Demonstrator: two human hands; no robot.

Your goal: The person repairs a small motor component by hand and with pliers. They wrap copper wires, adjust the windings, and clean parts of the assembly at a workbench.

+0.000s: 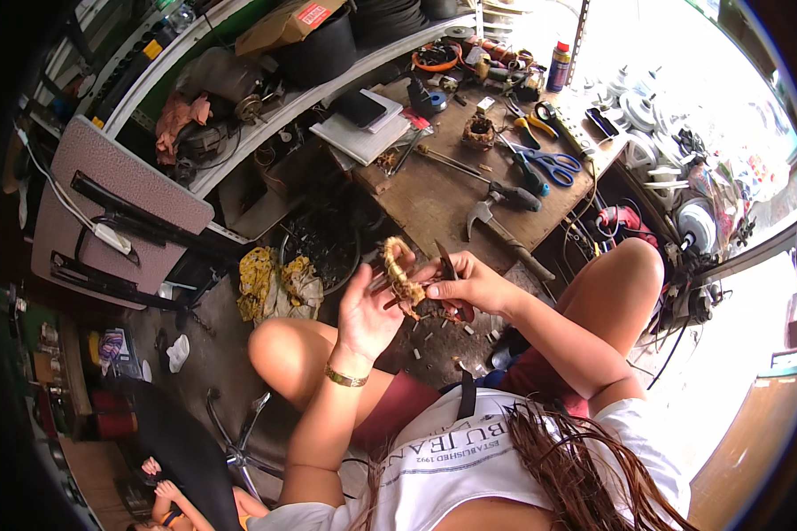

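Observation:
Over my lap, my left hand [367, 305] holds a curved, frayed tan-and-copper coil piece [397, 270], palm turned up and fingers partly behind it. My right hand [465, 288] is closed on a dark, pointed metal tool [444, 264], its thumb against the lower end of the coil piece. Loose coppery strands hang below that piece. Beyond my hands, a claw hammer [514, 243], a dark-handled screwdriver [512, 196] and blue-handled scissors [553, 164] lie on the wooden bench [390, 199].
A dark bucket [323, 243] and a yellow cloth [259, 281] are beyond my left knee. A pinkish padded board [106, 177] leans at left. White parts [638, 115] crowd the bright right side. Another person's hand [166, 488] shows at lower left, near a chair base [239, 456].

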